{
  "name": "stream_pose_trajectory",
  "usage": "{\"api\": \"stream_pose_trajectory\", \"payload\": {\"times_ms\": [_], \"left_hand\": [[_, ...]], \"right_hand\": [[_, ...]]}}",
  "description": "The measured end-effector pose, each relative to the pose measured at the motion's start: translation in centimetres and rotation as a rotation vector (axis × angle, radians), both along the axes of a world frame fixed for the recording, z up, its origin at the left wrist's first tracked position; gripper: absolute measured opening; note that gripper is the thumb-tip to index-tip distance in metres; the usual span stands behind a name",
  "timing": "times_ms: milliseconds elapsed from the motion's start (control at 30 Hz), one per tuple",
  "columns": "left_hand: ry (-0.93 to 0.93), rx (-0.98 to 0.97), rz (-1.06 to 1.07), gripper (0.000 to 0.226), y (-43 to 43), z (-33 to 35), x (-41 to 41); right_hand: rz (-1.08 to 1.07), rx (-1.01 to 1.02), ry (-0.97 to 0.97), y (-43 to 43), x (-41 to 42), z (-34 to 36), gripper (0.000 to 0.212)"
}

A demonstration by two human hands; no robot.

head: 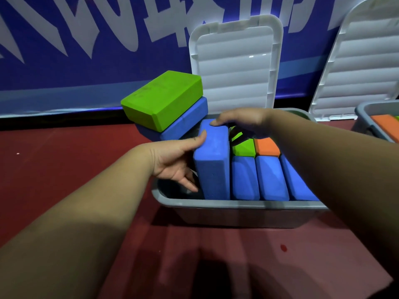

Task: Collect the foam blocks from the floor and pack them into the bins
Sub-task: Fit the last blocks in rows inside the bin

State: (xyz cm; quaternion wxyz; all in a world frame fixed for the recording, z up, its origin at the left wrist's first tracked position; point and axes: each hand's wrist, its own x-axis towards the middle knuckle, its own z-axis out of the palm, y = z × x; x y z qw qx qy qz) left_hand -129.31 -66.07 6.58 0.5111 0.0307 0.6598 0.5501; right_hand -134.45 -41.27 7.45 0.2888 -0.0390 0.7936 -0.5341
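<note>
Blue foam block [212,167] stands on end at the left side of a grey bin [216,205], sticking up higher than the other blocks in there. Both hands are on it. Left grip [174,160] grasps the block: thumb lies across its upper face, fingers run down the left side into the bin. Right grip [244,124] grasps the far top end of the same block, thumb on the top edge, fingers curled down behind it; fingertips are hidden.

Packed in the bin to the right of the held block are three more blue blocks on edge, side by side and touching: first [245,180], second [271,180], third [298,184], the last partly covered by the right forearm. Behind them sit a green block [243,147] and an orange block [266,147], touching each other.

Just beside the bin's far-left corner a big green block [162,98] lies flat on top of another blue block [185,121]. Cannot tell if that stack sits on the floor or on the bin rim.

White ribbed lid [235,67] leans upright against the blue banner wall [86,39] behind the bin. Second white lid [362,61] leans the same way at far right, with a second grey bin [367,117] in front of it holding an orange block [386,126]. Floor [64,169] is dark red, with a small red spot [283,248] near the bottom.
</note>
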Motion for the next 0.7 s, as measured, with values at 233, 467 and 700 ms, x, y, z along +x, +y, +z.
{"api": "stream_pose_trajectory", "payload": {"times_ms": [233, 467, 700], "left_hand": [[0.137, -0.42, -0.152, 0.083, 1.3, -3.8, 1.8], [0.131, -0.484, -0.032, 0.088, 3.3, -7.2, 0.8], [0.019, -0.308, 0.124, 0.098, 3.9, -7.6, -0.5]], "right_hand": [[0.293, 0.555, 0.039, -0.9, 0.0, -3.1, 0.03], [0.351, 0.888, 0.196, -3.0, -0.9, -5.3, 0.053], [0.295, 0.87, 0.147, -2.1, -2.3, -6.7, 0.064]]}}
